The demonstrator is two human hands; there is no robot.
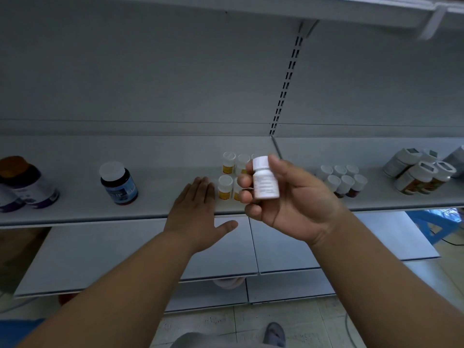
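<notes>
The white bottle [265, 182] is gripped in curled fingers of the right hand [296, 204], mid-frame, not yet shelved; left hand [195, 209] laid flat.

Grey shelf [163, 156] — dark jars [120, 184] left, small bottles [225, 187] mid-shelf, perhaps tins [416, 177] right.

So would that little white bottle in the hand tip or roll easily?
Probably light: the right hand holds the bottle between fingers and thumb. Its round body would likely roll if laid on the shelf. Upright it should stand, like the yellow-label bottles, though a nudge might tip it.
</notes>
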